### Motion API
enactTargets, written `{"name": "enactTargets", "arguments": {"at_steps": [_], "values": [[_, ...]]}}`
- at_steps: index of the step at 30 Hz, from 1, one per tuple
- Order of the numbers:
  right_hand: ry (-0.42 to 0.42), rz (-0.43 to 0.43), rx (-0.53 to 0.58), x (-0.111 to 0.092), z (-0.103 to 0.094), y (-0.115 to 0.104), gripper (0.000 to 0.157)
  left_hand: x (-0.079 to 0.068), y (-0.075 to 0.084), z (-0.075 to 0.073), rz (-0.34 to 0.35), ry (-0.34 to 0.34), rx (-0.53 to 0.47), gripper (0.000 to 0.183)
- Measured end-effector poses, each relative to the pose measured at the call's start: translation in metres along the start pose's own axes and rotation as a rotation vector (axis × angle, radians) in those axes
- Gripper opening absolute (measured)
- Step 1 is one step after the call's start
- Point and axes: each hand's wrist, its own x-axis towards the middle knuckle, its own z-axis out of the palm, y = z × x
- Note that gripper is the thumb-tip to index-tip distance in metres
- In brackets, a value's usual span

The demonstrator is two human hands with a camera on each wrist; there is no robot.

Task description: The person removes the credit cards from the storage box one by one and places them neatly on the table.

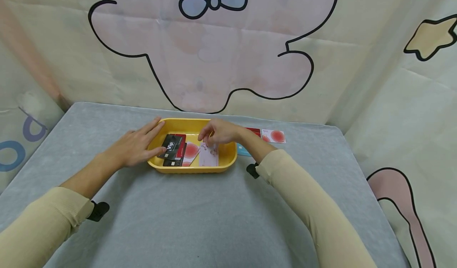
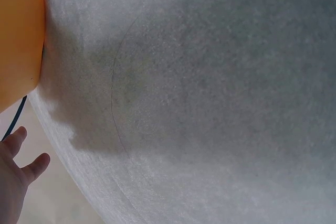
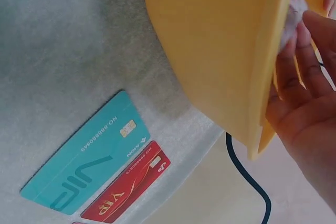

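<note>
A yellow tray [image 1: 192, 169] stands on the table and holds several cards. Inside it, toward the left, black-and-red VIP cards [image 1: 173, 146] overlap a white card with a pink circle [image 1: 191, 150]. My left hand [image 1: 137, 143] rests at the tray's left end, fingers extended over the rim and thumb near the black cards. Over the tray, my right hand [image 1: 219, 132] pinches a pale card with a small floral print [image 1: 208, 156] between thumb and fingers. In the right wrist view, part of that pale card [image 3: 292, 22] shows at the fingertips behind the tray wall.
On the cloth right of the tray lie a teal VIP card [image 3: 86, 153], a red VIP card [image 3: 126, 182] and a white card with pink circles [image 1: 273, 136]. A grey cloth [image 1: 200, 216] covers the table. A printed curtain [image 1: 250, 62] hangs behind its far edge.
</note>
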Motion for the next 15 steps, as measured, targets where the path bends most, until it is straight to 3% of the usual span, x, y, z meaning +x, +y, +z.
{"name": "enactTargets", "arguments": {"at_steps": [4, 15], "values": [[0.010, -0.032, 0.000, 0.0005, 0.0025, -0.0001, 0.022, 0.0000, 0.0003, 0.0000, -0.004, -0.003, 0.001, 0.087], [-0.015, -0.021, 0.000, -0.0029, 0.0019, -0.0049, 0.022, -0.0003, 0.0004, 0.0001, -0.005, 0.002, -0.003, 0.087]]}}
